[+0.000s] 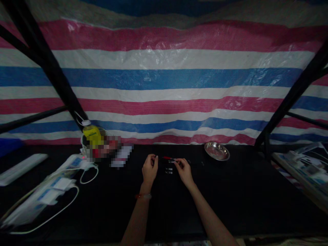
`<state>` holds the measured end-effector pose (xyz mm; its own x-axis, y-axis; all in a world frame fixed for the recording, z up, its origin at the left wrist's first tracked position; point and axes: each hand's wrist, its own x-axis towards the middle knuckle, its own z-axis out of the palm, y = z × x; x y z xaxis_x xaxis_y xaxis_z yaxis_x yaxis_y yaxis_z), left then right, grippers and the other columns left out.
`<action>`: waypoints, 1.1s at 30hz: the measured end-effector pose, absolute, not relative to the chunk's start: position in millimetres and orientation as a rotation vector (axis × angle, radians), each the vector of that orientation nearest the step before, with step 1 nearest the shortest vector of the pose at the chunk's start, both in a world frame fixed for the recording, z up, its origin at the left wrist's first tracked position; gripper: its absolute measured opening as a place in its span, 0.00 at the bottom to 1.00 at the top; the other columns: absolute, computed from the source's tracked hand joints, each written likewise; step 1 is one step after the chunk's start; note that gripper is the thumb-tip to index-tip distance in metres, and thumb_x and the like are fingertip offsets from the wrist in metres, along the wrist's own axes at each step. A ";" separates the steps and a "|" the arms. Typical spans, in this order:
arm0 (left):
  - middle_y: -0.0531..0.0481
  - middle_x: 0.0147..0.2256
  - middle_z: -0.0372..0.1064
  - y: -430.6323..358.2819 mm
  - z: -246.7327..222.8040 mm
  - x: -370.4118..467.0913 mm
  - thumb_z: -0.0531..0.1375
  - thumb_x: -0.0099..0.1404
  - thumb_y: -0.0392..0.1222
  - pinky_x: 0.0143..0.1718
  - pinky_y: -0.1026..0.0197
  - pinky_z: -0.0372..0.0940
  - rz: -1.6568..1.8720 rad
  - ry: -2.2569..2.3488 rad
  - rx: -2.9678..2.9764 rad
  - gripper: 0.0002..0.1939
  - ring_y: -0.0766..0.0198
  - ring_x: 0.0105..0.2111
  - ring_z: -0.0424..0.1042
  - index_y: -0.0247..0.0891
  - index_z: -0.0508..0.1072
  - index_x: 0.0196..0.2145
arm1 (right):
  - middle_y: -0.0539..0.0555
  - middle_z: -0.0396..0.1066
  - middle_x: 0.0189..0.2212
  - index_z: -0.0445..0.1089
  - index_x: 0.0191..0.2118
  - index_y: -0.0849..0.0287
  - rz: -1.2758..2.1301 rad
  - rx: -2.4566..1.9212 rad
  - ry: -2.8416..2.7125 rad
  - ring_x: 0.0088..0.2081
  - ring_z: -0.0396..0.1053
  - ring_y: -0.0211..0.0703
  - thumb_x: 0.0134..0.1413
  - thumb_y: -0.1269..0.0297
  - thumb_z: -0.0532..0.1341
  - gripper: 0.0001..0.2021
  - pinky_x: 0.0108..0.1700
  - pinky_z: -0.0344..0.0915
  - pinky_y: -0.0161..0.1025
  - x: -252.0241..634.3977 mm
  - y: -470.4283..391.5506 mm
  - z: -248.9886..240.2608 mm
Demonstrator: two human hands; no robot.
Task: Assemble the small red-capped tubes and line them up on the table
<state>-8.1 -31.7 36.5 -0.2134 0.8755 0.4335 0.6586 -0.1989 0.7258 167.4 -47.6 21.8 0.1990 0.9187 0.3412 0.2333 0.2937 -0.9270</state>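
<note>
My left hand (150, 168) is closed in a pinch above the black tabletop (174, 208); a small dark thing shows at its fingertips, too dim to name. To its right, my right hand (183, 171) pinches the end of a small shiny metal piece (171, 162). Just beyond those fingertips lies a slim red and dark stick-like thing (167, 158). Between the hands, on the near side, two more small shiny pieces (168, 168) lie side by side. Tiny dark bits (202, 163) rest right of my right hand.
A round metal dish (217, 151) stands at the back right. Power strips (58, 184) with white cables lie at left, near a yellow-labelled bottle (92, 135). Black frame bars (287, 102) rise on both sides before a striped sheet (164, 78). Clear plastic packaging (307, 167) sits far right.
</note>
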 end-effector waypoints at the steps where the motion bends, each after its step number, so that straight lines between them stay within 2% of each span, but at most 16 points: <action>1: 0.53 0.27 0.66 -33.3 37.9 -5.9 0.49 0.63 0.50 0.29 0.65 0.59 1.425 1.795 1.808 0.14 0.66 0.25 0.65 0.40 0.66 0.38 | 0.50 0.66 0.25 0.72 0.32 0.58 0.802 -1.150 -1.204 0.26 0.62 0.36 0.44 0.56 0.62 0.12 0.28 0.60 0.33 165.1 -47.2 21.6; 5: 0.51 0.30 0.68 -39.6 41.4 3.3 0.48 0.64 0.49 0.32 0.63 0.62 1.469 1.648 1.856 0.15 0.64 0.28 0.68 0.39 0.65 0.42 | 0.47 0.67 0.21 0.71 0.32 0.59 1.327 -0.953 -0.752 0.17 0.56 0.30 0.37 0.56 0.67 0.15 0.17 0.52 0.29 157.3 -49.7 19.1; 11: 0.52 0.29 0.67 -46.9 42.3 9.4 0.46 0.65 0.47 0.31 0.63 0.62 1.448 1.536 1.908 0.15 0.65 0.27 0.68 0.39 0.63 0.45 | 0.50 0.71 0.21 0.71 0.28 0.61 1.741 -0.779 -0.435 0.20 0.66 0.33 0.35 0.68 0.69 0.09 0.20 0.60 0.28 155.6 -56.6 19.4; 17: 0.51 0.28 0.67 -48.5 41.6 7.8 0.47 0.65 0.47 0.31 0.64 0.61 1.470 1.511 1.945 0.14 0.65 0.27 0.68 0.38 0.63 0.44 | 0.50 0.71 0.20 0.71 0.28 0.62 1.800 -0.784 -0.477 0.19 0.65 0.30 0.35 0.67 0.69 0.10 0.20 0.59 0.26 153.9 -58.3 21.6; 21: 0.53 0.23 0.63 -47.1 38.0 9.6 0.44 0.66 0.46 0.27 0.66 0.58 1.427 1.508 1.999 0.13 0.67 0.23 0.66 0.39 0.64 0.33 | 0.50 0.71 0.21 0.72 0.29 0.63 1.792 -0.810 -0.577 0.19 0.64 0.29 0.34 0.65 0.70 0.12 0.20 0.58 0.26 152.4 -61.5 23.0; 26: 0.57 0.16 0.57 -45.2 34.4 15.1 0.45 0.65 0.47 0.21 0.67 0.50 1.204 1.649 2.066 0.16 0.70 0.16 0.59 0.39 0.64 0.26 | 0.53 0.72 0.23 0.72 0.30 0.64 1.766 -0.869 -0.673 0.22 0.67 0.32 0.33 0.64 0.71 0.15 0.23 0.62 0.28 149.1 -64.9 20.7; 33: 0.56 0.16 0.60 -44.0 35.2 17.3 0.47 0.63 0.48 0.22 0.67 0.47 0.910 1.731 2.131 0.17 0.70 0.18 0.61 0.39 0.66 0.22 | 0.52 0.71 0.24 0.72 0.30 0.63 1.725 -0.887 -0.770 0.22 0.67 0.34 0.33 0.60 0.70 0.16 0.21 0.61 0.30 145.9 -65.2 16.2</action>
